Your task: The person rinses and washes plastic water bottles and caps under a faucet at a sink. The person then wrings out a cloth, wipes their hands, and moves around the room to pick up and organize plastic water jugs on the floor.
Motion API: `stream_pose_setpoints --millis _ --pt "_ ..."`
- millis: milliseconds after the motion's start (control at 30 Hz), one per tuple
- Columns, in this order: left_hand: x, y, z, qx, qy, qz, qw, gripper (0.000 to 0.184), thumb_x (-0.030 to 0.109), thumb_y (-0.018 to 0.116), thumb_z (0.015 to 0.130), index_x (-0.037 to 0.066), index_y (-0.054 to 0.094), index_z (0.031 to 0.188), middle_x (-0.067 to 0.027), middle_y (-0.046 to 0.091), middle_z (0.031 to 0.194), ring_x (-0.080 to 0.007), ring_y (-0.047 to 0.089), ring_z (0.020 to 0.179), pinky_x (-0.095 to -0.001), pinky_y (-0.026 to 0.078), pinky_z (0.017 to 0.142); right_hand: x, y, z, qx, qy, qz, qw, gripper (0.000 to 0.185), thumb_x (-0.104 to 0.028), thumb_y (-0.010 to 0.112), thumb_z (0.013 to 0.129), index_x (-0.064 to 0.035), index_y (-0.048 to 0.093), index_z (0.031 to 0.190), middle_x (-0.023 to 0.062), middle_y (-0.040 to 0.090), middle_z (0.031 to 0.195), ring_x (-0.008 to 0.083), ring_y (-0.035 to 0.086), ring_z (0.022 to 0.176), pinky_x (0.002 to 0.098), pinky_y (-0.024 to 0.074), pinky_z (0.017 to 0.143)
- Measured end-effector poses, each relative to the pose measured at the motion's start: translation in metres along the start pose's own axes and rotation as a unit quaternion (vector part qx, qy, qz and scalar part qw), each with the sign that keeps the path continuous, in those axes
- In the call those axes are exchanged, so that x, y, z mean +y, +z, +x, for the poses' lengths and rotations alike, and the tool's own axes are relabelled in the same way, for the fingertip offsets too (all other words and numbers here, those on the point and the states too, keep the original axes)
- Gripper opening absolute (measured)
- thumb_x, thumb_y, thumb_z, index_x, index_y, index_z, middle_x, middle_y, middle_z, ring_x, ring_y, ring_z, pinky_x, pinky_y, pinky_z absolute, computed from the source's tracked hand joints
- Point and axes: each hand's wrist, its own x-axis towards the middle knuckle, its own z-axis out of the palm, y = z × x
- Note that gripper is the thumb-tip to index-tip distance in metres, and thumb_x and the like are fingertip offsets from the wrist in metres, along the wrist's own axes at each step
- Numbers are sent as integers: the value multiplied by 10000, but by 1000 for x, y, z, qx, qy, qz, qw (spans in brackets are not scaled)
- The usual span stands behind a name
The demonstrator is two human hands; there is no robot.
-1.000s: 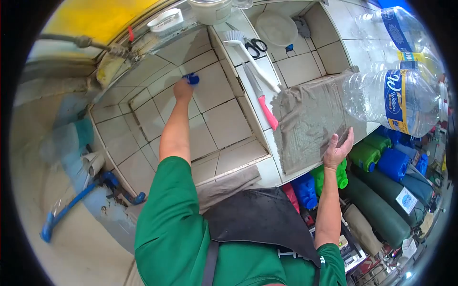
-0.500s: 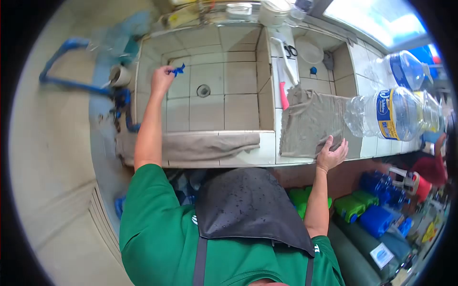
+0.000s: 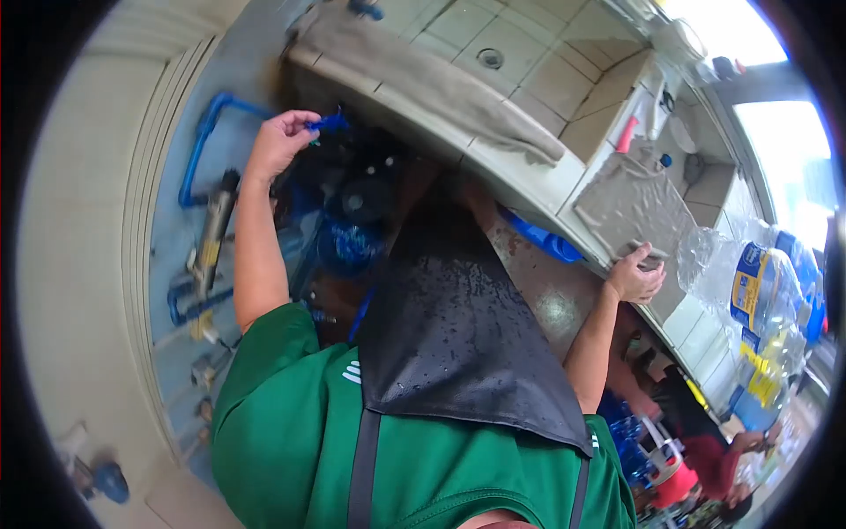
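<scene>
My left hand (image 3: 286, 141) is raised in front of the dark space under the counter, fingers closed in a pinch. It holds a small crumpled piece of blue plastic (image 3: 330, 122), whose exact kind I cannot make out. My right hand (image 3: 634, 277) rests at the counter's front edge on a wet grey cloth (image 3: 630, 207), its fingers curved and apart with nothing seen in them. Beside that cloth a large clear water bottle (image 3: 753, 278) lies on its side.
Above the counter front is the tiled sink (image 3: 546, 88) with a drain; another grey cloth (image 3: 423, 79) drapes along its rim. A pink-handled tool (image 3: 627, 134) and a blue cap (image 3: 665, 160) lie farther right. Blue pipes (image 3: 201, 150) run along the left wall. Another person (image 3: 712, 463) is at lower right.
My left hand has moved out of the sink, carrying the blue plastic to the space below the counter. The view has turned left. My right hand stays on the cloth at the edge.
</scene>
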Motion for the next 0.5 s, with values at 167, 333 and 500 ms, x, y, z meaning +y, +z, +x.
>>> stream_pose_setpoints --millis 167,333,500 --pt "-119 10 -95 10 -171 94 981 324 78 736 770 35 684 1087 -65 704 909 -126 651 819 -264 505 761 -3 -2 2 -13 1 -1 1000 698 -667 564 821 -108 612 1236 129 527 1365 285 432 1306 508 250 1078" --pt "-216 38 -162 74 -242 276 927 399 175 779 717 100 697 1101 -133 702 1068 -277 670 990 -379 514 865 -1 0 4 -11 4 -15 1000 694 -677 552 819 -122 618 1230 124 526 1364 284 441 1295 512 250 1073" --pt "-278 52 -188 113 -347 282 887 407 196 765 722 127 698 1118 -125 671 1163 -316 633 1077 -401 497 920 1 -1 5 -17 -4 -14 1000 696 -680 542 820 -122 621 1229 120 530 1361 283 439 1300 506 254 1071"
